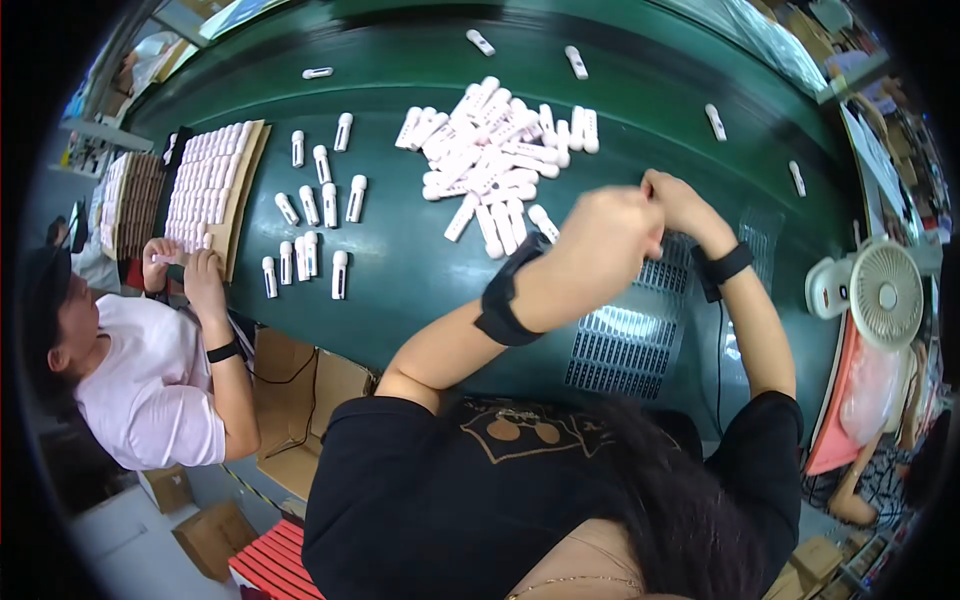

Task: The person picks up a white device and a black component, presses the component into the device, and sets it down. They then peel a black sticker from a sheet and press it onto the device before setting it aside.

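My left hand [618, 215] is closed, its back and knuckles toward me, just right of a heap of small white plastic tubes [490, 150] with rounded caps. My right hand [685, 208] is bent in beside it, fingers pinched together, nearly touching the left. Whatever lies between the fingers is hidden. Below my forearms, a clear sheet of dark rectangular labels [622, 345] rests on the green table [390, 270]. Another label sheet [668, 268] is partly covered by my hands and left wrist. Black bands circle both wrists.
Several labelled tubes [357, 198] stand apart left of the heap; others [715, 122] lie along the far strip. At left, a co-worker's hands [195, 275] hold a white piece by a cardboard tray [252, 180] of tubes. A white fan [885, 292] stands right.
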A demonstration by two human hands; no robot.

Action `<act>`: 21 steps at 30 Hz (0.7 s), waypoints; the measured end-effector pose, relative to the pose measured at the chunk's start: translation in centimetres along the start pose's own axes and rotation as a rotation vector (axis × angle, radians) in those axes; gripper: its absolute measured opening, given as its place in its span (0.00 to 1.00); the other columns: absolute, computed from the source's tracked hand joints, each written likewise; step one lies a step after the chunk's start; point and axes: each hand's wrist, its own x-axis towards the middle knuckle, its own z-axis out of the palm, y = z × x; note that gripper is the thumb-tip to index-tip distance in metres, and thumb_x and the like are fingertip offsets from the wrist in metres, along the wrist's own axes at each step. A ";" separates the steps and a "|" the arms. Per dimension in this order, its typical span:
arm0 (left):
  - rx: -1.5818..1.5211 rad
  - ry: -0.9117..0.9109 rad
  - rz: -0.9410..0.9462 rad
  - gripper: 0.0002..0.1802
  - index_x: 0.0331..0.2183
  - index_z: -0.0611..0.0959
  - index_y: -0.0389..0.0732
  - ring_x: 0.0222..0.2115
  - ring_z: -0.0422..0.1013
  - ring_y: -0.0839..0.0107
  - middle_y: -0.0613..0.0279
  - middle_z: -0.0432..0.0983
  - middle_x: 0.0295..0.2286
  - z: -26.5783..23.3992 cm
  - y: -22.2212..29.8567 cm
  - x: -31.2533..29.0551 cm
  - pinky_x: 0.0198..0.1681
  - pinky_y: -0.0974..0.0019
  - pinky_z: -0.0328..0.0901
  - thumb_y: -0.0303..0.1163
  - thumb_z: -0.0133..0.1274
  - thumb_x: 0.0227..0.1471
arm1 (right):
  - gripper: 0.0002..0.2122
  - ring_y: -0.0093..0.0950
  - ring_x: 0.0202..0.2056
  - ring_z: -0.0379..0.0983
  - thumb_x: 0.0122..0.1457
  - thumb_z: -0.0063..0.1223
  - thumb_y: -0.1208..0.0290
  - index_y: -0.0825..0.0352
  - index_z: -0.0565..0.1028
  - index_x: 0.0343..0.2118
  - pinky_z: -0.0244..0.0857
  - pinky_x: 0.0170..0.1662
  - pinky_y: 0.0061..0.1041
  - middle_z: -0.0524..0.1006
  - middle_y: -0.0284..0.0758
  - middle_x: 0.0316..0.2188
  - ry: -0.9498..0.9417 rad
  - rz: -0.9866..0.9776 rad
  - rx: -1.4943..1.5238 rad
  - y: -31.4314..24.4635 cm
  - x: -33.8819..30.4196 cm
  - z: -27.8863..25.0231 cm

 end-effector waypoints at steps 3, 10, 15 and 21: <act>-0.160 0.268 -0.167 0.07 0.23 0.75 0.33 0.22 0.67 0.77 0.62 0.70 0.21 -6.3 -0.4 1.1 0.25 0.77 0.62 0.18 0.55 0.34 | 0.16 0.33 0.18 0.65 0.37 0.61 0.62 0.66 0.67 0.22 0.60 0.23 0.28 0.69 0.38 0.16 -0.070 -0.033 0.106 -3.8 4.0 -3.4; -0.225 0.695 -0.338 0.25 0.39 0.71 0.38 0.21 0.66 0.81 0.64 0.72 0.22 -13.5 -3.0 0.1 0.25 0.81 0.60 0.20 0.57 0.33 | 0.21 0.40 0.33 0.71 0.44 0.52 0.52 0.71 0.74 0.27 0.64 0.36 0.32 0.74 0.44 0.27 0.227 -0.173 -0.150 -16.0 25.2 -5.2; -0.295 0.710 -0.382 0.35 0.47 0.62 0.35 0.21 0.65 0.82 0.61 0.72 0.23 -14.3 -2.5 0.2 0.26 0.82 0.58 0.16 0.55 0.33 | 0.23 0.36 0.31 0.71 0.44 0.53 0.54 0.74 0.72 0.32 0.65 0.34 0.28 0.74 0.44 0.27 0.383 -0.056 -0.289 -14.4 34.7 -0.3; -0.367 0.752 -0.377 0.39 0.50 0.56 0.32 0.21 0.65 0.80 0.59 0.71 0.23 -14.5 -3.2 -1.7 0.25 0.82 0.58 0.11 0.51 0.34 | 0.17 0.33 0.31 0.71 0.48 0.51 0.65 0.75 0.69 0.36 0.65 0.35 0.24 0.73 0.43 0.30 0.169 -0.447 -0.236 -18.1 27.0 -4.5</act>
